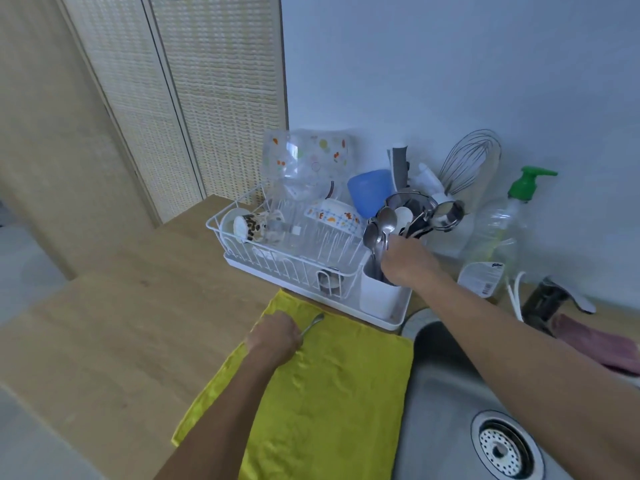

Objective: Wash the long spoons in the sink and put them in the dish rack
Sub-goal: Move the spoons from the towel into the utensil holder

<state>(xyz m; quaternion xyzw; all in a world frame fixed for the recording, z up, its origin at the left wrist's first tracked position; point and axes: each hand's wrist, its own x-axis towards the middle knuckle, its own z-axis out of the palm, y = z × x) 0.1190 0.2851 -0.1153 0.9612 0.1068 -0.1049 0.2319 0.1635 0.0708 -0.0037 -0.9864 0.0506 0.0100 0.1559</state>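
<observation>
A white wire dish rack [221,233] stands on the wooden counter left of the steel sink [446,393]. Its white cutlery holder [377,299] sits at the near right corner. My right hand [405,261] is closed around a bundle of long metal spoons [381,226], bowls up, with their handles down in the holder. On the yellow towel [329,393] in front of the rack, my left hand [275,339] grips one more long spoon [313,323]; only its thin end shows past my fingers.
The rack holds a clear patterned container [304,161], a blue cup [369,192], a leopard-print mug [251,226] and bowls. Behind it stand a whisk [467,161], a strainer and a green-pump soap bottle [495,244]. A black tap [550,299] and pink cloth [595,344] lie right.
</observation>
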